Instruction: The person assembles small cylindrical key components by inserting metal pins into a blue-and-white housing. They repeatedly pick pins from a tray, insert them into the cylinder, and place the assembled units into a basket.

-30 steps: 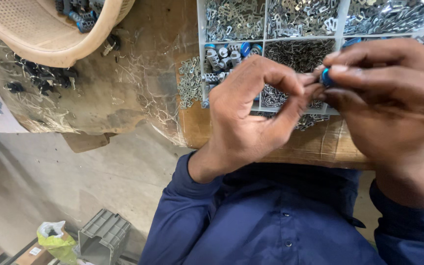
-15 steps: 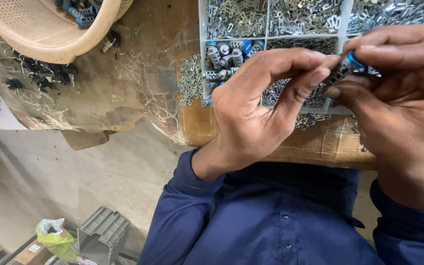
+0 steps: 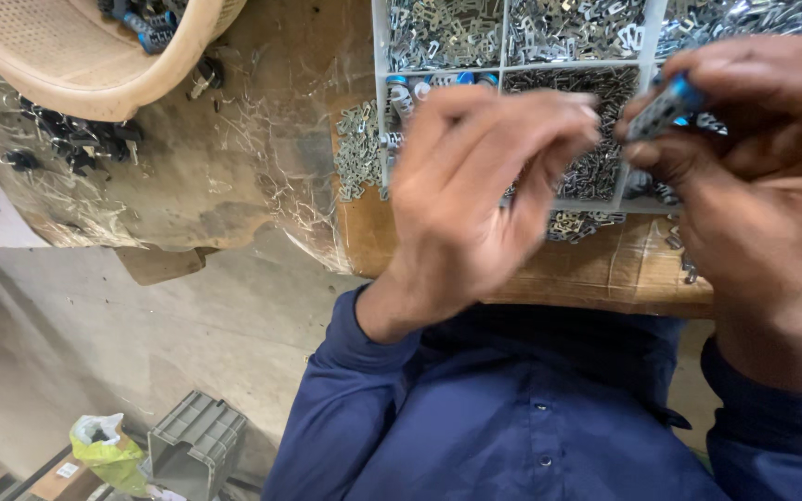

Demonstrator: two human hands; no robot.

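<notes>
Nearest the camera, a dark blue shirt [image 3: 531, 408] fills six o'clock. Above it, the left hand [image 3: 475, 195] curls loosely, its fingertips pinched together; whether anything sits between them cannot be told through the blur. At two o'clock the right hand [image 3: 754, 176] grips a small blue-and-metal part [image 3: 666, 107] between thumb and forefinger, raised close for sight. Beyond lies a divided tray [image 3: 503, 56] of metal pieces, kept within reach. A beige basket [image 3: 85, 56] sits at ten o'clock.

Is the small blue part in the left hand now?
No, the small blue part is pinched in the right hand; the left hand is beside it.
</notes>
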